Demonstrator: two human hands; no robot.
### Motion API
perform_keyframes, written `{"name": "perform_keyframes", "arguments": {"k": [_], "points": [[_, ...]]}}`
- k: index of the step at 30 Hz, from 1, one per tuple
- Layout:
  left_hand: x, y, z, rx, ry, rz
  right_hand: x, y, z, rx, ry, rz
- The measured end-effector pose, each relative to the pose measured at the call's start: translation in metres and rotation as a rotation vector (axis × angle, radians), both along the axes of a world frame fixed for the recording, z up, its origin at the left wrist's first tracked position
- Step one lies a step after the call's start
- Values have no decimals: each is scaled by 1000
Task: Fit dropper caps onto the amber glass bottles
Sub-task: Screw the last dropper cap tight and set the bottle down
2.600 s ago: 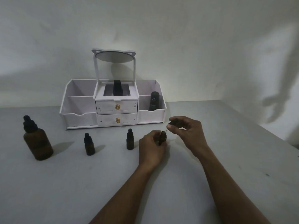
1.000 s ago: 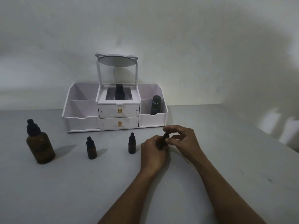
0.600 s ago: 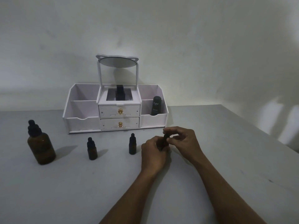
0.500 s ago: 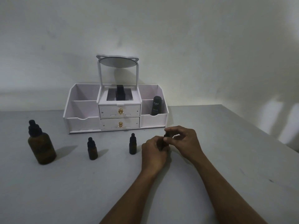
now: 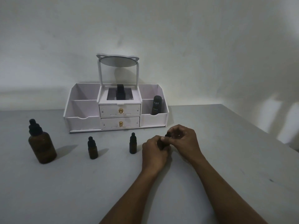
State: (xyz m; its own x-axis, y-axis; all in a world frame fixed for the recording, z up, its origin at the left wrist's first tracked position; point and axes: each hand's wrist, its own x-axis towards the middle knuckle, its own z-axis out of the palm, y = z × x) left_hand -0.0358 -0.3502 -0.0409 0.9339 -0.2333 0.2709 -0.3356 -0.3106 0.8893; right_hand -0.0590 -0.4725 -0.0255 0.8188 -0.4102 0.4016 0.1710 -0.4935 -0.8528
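The left hand (image 5: 154, 150) curls round a small amber glass bottle (image 5: 160, 144), mostly hidden, low on the grey tabletop (image 5: 80, 183). The right hand (image 5: 184, 141) pinches a black dropper cap (image 5: 167, 135) at its neck. The cap seems to be threading on, so next comes twisting it snug. Another capped amber bottle (image 5: 133, 143) stands just left.

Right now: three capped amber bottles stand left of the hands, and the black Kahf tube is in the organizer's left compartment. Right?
Not quite. The head view shows the Kahf tube in the organizer's right compartment, not the left. The rest holds: three capped amber bottles stand left of the left hand and right hand.
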Motion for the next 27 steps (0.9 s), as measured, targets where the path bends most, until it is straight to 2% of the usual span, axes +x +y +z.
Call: {"name": "perform_keyframes", "arguments": {"k": [5,12,19,24,27], "points": [[0,-2,-3,-19,13,0,-2,3,-2,-6,-40,43],[2,-1,-2,0,4,-3,0,0,1,-56,7,3],[2,-1,-3,-7,-6,-2,-5,1,1,4,0,4],[-9,9,4,-43,126,-77,-12,6,0,-3,-19,43],[-23,35,12,-111,245,-68,-18,8,9,-83,-85,-11]]}}
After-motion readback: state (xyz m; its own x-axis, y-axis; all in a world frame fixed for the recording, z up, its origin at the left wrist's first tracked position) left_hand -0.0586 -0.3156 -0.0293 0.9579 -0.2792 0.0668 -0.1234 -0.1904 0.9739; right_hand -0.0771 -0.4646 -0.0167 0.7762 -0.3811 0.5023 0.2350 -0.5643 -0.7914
